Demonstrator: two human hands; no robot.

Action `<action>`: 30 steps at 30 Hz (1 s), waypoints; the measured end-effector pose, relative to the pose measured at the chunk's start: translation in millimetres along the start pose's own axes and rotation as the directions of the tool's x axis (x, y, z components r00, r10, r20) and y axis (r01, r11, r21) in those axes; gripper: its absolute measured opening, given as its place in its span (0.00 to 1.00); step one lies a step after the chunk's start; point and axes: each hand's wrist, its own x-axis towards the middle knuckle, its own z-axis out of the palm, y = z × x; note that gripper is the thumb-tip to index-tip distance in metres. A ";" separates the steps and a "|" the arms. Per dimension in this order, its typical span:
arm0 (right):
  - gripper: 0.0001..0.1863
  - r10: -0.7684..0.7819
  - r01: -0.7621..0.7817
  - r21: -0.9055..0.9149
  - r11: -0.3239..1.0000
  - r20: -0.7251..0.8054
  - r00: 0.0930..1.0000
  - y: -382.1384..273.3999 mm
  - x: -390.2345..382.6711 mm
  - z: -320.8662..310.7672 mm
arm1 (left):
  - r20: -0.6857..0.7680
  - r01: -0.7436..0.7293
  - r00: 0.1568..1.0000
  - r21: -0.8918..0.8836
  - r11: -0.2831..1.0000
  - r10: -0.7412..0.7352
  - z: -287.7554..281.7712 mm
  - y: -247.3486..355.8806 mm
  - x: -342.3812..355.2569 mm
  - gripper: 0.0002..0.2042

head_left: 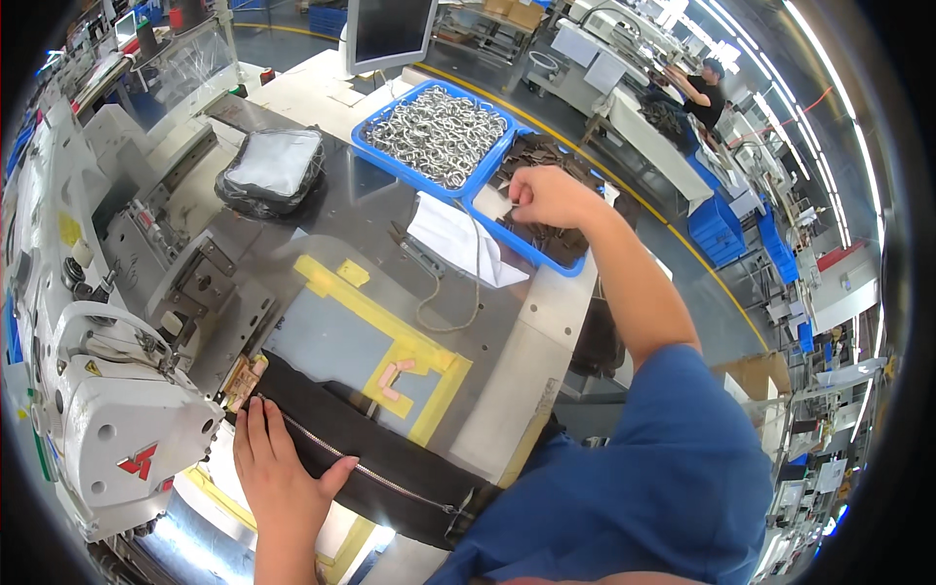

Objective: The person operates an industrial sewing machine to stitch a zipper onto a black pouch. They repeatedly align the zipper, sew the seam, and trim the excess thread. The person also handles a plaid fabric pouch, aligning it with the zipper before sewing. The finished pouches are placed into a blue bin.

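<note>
My left hand (278,478) lies with fingers stretched over one end of a black fabric strip (336,422), close to the white sewing machine head (136,409). A silver metal zipper (390,482) runs along the strip, beside my thumb. Over at the far right, my right hand (558,200) is closed in a pinch above a blue bin (539,257) of small brown pieces (558,241). Whatever its fingertips hold, if anything, is hidden. Yellow tape (366,309) borders a grey plate (327,334) beyond the fabric.
A blue tray (375,160) full of metal rings (429,127) adjoins the bin. White paper (453,239), thread snips (414,252) and a cord (476,292) lie before them. A black wrapped bundle (271,171) sits at the far left, a monitor (390,34) behind. Another person (704,93) works at the far right.
</note>
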 end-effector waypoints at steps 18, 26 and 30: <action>0.07 -0.603 0.613 0.360 0.703 -0.156 0.783 -190.2 -31.4 63.2 | -0.057 -0.066 0.996 -0.054 0.996 0.063 -10.2 -1.7 -2.0 0.46; 0.12 -0.979 0.988 -0.008 0.154 -0.136 0.151 -290.2 -16.3 154.0 | -0.085 -0.091 0.993 -0.075 0.993 0.085 -8.7 -0.3 -2.7 0.41; 0.15 -0.983 0.993 -0.061 0.098 -0.161 0.087 -287.8 -23.1 165.4 | -0.077 -0.087 0.994 -0.097 0.991 0.079 -8.4 -2.3 -3.8 0.40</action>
